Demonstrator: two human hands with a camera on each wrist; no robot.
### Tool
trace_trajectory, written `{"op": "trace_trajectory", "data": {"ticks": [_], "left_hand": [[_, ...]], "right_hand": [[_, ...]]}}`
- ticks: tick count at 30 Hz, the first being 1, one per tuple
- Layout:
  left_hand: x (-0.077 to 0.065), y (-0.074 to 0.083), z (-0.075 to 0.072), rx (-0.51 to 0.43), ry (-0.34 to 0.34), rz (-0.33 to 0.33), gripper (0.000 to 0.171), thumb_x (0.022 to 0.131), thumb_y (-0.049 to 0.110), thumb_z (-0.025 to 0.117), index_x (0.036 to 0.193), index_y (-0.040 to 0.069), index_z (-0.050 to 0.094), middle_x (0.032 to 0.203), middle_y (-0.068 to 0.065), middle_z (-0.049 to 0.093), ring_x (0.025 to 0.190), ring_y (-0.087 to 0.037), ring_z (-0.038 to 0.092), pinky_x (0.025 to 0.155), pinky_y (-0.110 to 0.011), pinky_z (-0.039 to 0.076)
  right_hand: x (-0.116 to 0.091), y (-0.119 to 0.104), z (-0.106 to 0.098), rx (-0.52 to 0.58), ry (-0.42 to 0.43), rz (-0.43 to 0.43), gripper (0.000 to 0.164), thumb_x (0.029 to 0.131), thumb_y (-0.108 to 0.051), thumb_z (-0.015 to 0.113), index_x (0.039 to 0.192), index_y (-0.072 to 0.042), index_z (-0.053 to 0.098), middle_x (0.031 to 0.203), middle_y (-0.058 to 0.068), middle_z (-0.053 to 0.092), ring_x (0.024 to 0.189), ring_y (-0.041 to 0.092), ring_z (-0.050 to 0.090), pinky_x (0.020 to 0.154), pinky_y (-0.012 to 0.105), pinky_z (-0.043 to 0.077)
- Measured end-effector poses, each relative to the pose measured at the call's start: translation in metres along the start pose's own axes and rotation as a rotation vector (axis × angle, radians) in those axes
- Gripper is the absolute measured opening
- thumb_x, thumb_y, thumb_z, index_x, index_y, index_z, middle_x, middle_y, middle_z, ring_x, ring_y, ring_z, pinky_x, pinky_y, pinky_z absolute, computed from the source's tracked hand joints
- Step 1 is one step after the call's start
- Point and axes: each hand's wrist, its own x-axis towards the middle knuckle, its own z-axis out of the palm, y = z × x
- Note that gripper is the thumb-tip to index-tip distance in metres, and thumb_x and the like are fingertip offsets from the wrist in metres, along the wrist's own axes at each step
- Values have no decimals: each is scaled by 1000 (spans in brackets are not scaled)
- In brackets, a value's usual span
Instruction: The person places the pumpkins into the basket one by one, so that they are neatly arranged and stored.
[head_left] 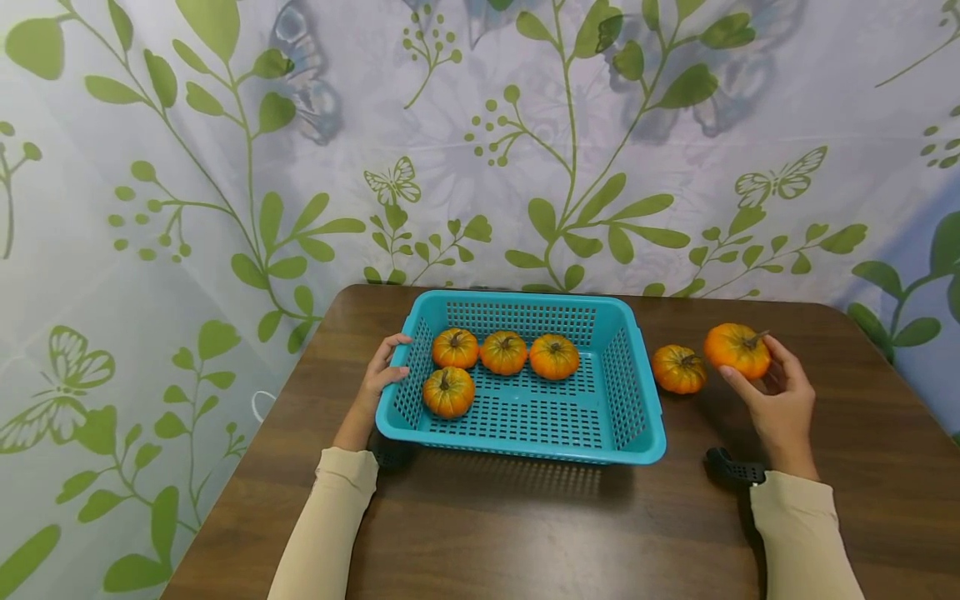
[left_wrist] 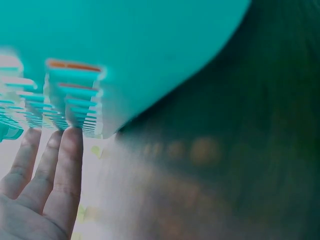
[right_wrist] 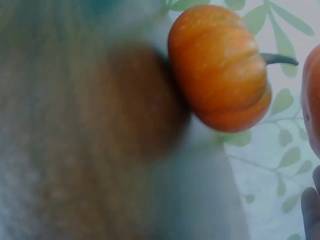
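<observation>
A turquoise slotted plastic basket (head_left: pixel 517 450) holds several small orange pumpkins, one of them a front pumpkin (head_left: pixel 448 392) at the left. My left hand (head_left: pixel 381 375) grips the basket's left rim; in the left wrist view, fingers (left_wrist: pixel 67 170) lie against its slotted outer wall. On the right, my right hand (head_left: pixel 783 400) holds a small orange pumpkin (head_left: pixel 737 350) by its side, above the table. Another pumpkin (head_left: pixel 678 369) sits on the table between the basket and that hand. In the right wrist view, the held pumpkin (right_wrist: pixel 312 100) shows only at the right edge, beside the table pumpkin (right_wrist: pixel 220 67).
The brown wooden table (head_left: pixel 525 525) extends in front of the basket and to its right. A hanging cloth (head_left: pixel 465 183) printed with leaves and butterflies stands behind the table. Dark wrist straps (head_left: pixel 731 468) show near both sleeves.
</observation>
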Motion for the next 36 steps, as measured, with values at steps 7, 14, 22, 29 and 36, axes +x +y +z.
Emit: {"op": "trace_trajectory", "data": {"ticks": [7, 14, 22, 29, 36], "left_hand": [[0, 0, 1, -14, 7, 9, 44, 93, 6, 47, 128, 32, 57, 152, -45, 35, 127, -43, 51, 94, -31, 55], [0, 2, 2, -16, 1, 7, 45, 93, 7, 47, 129, 34, 56, 154, -44, 34, 130, -46, 47, 95, -31, 54], [0, 3, 2, -30, 5, -10, 45, 93, 6, 47, 127, 34, 57, 155, -44, 34, 130, -46, 48, 94, -32, 54], [0, 1, 2, -39, 12, 1, 44, 92, 5, 48, 127, 31, 57, 152, -38, 41, 126, -36, 54, 94, -31, 55], [1, 0, 1, -53, 27, -26, 43, 91, 5, 49, 126, 29, 58, 152, -34, 45, 121, -25, 59, 94, -30, 55]], "right_hand": [[1, -19, 3, -10, -46, -90, 72, 87, 17, 77, 153, -3, 58, 139, -9, 63, 121, 6, 61, 101, 11, 46], [0, -42, 4, -82, -157, -177, 74, 87, 17, 77, 155, -2, 55, 144, -7, 62, 122, 2, 59, 104, 11, 44], [-1, -57, 2, -125, -360, -279, 75, 88, 15, 79, 156, 0, 52, 146, -19, 56, 126, -7, 54, 104, 7, 41], [-5, -69, 5, -140, -463, -369, 79, 81, 20, 81, 154, 5, 53, 140, -26, 57, 120, -7, 58, 97, 5, 43], [-8, -79, 10, -177, -559, -392, 80, 81, 16, 84, 153, 5, 53, 142, -30, 53, 120, -12, 55, 96, 3, 42]]}}
